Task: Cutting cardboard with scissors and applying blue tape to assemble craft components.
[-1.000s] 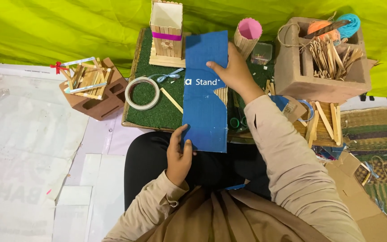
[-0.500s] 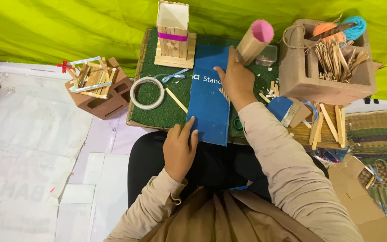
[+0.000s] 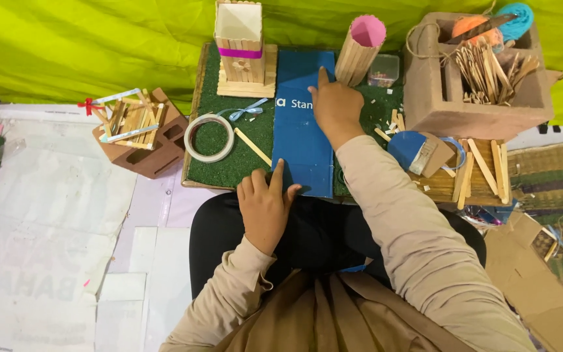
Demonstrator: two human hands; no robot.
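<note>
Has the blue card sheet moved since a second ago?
Yes. The blue card sheet was held raised; it has come down flat on the green turf board, under the left hand and right hand.

A flat blue rectangular package [image 3: 302, 130] with white lettering lies on the green mat [image 3: 219, 169].

Both hands flat and open, palms down, arms in tan sleeves.

The left hand [image 3: 265, 208] lies close to the body, fingers spread and pointing away, index finger stretched furthest forward, wrist bent slightly; its forearm runs up from the lower left. The right hand [image 3: 335, 107] reaches further out, arm nearly straight, forearm crossing diagonally from the lower right. Its knuckles are raised a little, the index finger extended ahead, the other fingers loosely curled beside it.
</note>
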